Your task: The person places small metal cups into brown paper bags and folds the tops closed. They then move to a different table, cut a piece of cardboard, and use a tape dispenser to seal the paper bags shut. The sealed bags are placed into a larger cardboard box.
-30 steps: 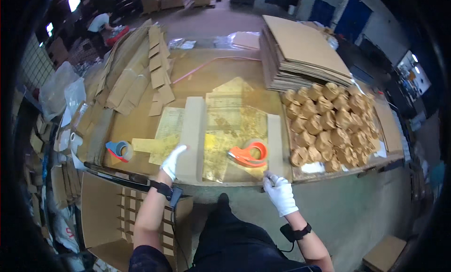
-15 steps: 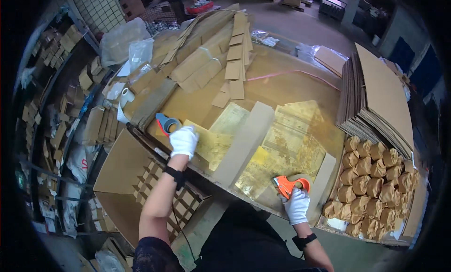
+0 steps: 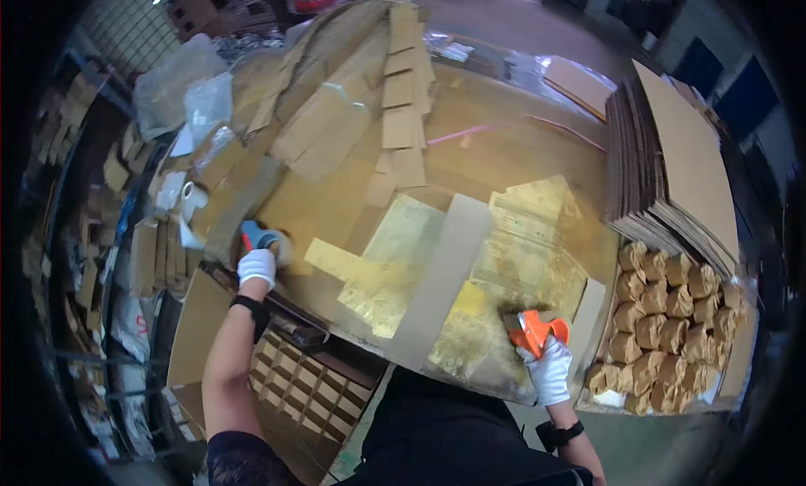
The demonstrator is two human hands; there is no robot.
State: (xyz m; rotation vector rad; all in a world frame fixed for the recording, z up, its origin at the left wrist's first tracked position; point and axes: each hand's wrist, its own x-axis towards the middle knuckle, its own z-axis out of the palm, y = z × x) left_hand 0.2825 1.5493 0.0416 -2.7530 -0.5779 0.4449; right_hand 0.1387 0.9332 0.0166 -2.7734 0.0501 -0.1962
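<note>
Workshop table (image 3: 495, 162) spread with yellowed sheets (image 3: 525, 238)

Left hand (image 3: 257, 269), white-gloved, is at the near left corner of the table, its arm stretched forward and to the left. Its fingers bend at the blue dispenser (image 3: 262, 236), touching it; blur means I cannot tell whether the grip is closed around it. Right hand (image 3: 550, 373), also gloved, is at the near right edge, its forearm angling up and left from the lower right. Its grip is curled around the orange dispenser (image 3: 534, 328). Between the hands, well apart from both, a cardboard strip (image 3: 443, 272) lies across the sheets. Beside the left forearm stands a divided box (image 3: 197, 335). At right, paper-wrapped bundles (image 3: 663, 322) sit near a cardboard stack (image 3: 684, 154).
</note>
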